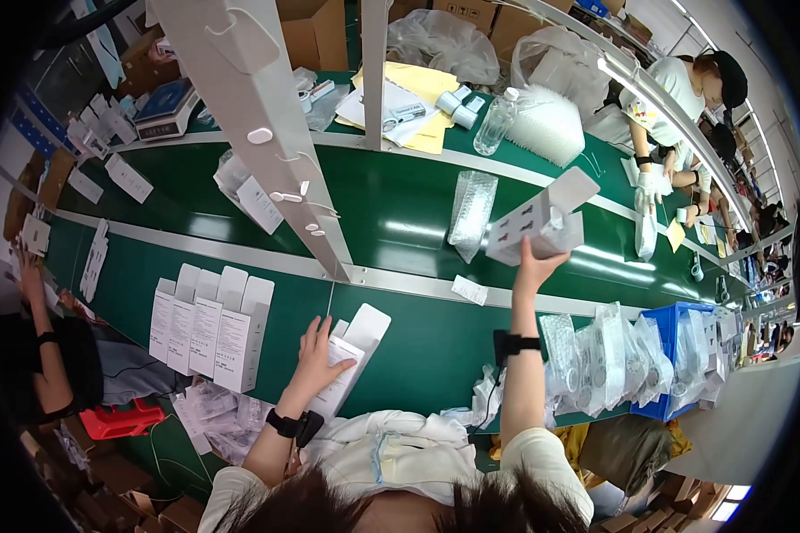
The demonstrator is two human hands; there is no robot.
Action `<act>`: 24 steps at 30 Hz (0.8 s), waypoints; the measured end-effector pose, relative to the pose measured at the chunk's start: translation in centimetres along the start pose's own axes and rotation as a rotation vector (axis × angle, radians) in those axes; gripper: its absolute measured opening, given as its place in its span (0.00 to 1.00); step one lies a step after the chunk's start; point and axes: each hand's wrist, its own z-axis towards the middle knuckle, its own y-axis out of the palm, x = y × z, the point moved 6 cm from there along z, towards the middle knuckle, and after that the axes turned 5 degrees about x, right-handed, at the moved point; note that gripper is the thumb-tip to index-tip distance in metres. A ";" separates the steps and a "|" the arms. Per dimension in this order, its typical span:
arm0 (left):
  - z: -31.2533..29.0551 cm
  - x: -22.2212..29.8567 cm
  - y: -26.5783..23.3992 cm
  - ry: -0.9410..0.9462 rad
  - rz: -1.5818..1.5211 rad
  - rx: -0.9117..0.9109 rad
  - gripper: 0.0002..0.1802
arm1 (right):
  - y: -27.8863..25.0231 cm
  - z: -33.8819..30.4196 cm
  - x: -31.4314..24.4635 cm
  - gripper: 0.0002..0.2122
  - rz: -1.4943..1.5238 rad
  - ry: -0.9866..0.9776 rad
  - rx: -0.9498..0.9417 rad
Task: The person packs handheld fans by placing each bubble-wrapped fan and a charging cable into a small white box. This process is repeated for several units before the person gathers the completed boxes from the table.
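My right hand (pixel 539 266) is raised over the green belt, gripping a white carton (pixel 529 229) from below; its flaps stand open and something pale shows at its mouth. Close to my body, my left hand (pixel 315 360) is closed around a second white carton (pixel 362 340), tilted on the green work surface with its flap up. Left of that hand, several white cartons (pixel 206 329) stand in a row with raised flaps. A bubble-wrap pouch (pixel 471 213) lies on the belt beside the right hand's carton, and a small paper slip (pixel 469 290) lies on the metal rail.
A metal post (pixel 275 133) rises between the hands and the far left. Bagged parts (pixel 604 355) line the right side beside a blue bin (pixel 664 404). Plastic packets (pixel 226 417) lie at lower left. Other people work at far left and far right. A bottle (pixel 496 123) stands beyond the belt.
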 end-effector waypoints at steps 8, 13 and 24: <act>1.7 -4.7 2.9 -0.194 -0.332 -0.353 0.40 | 1.0 1.5 0.5 0.31 -0.306 -0.335 0.039; 1.6 -0.4 0.3 -0.183 -0.578 -0.299 0.42 | 5.7 -4.1 -1.3 0.16 -0.247 -0.467 -0.318; 0.9 4.1 -2.4 -0.031 -0.454 -0.270 0.48 | 19.2 -4.4 7.5 0.37 -0.841 0.307 -0.728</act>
